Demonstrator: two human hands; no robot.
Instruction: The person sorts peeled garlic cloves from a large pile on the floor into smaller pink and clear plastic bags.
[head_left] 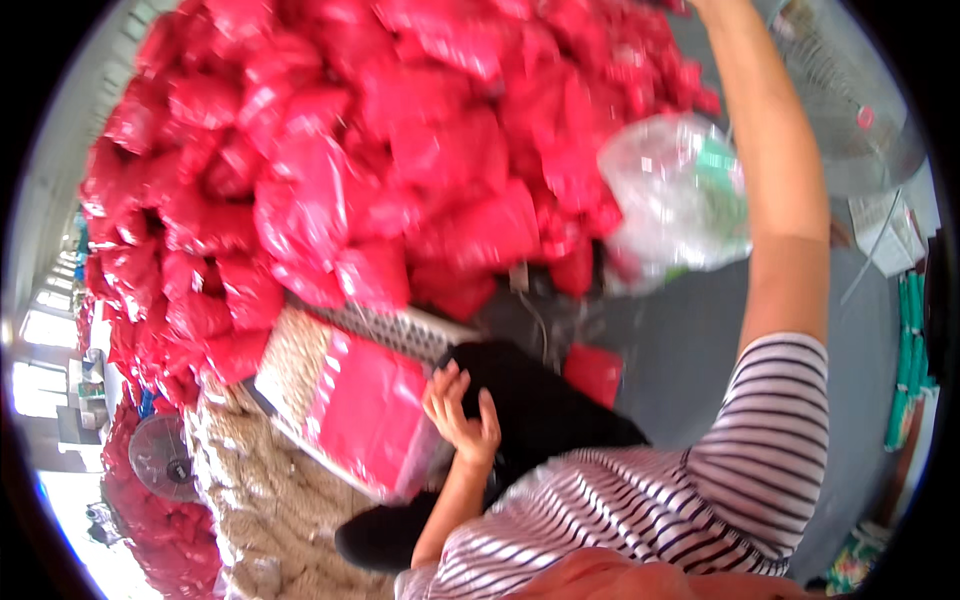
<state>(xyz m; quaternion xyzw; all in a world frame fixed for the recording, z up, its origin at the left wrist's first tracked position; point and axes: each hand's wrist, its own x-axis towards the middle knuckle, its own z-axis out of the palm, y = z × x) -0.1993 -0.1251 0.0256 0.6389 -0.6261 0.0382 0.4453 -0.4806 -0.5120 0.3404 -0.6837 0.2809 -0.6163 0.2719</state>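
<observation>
One red package (370,410) just left of left hand (462,415), fingers spread, right hand out of view, grip untellable

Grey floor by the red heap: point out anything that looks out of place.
A flat red piece lies on the grey floor beside the dark trouser leg. It looks stray because it is apart from the heap of red bags; whether it was dropped cannot be told.

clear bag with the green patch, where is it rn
In the head view, the clear bag is in the upper half, right of centre, between the heap of red bundles and the person's right forearm.
</observation>
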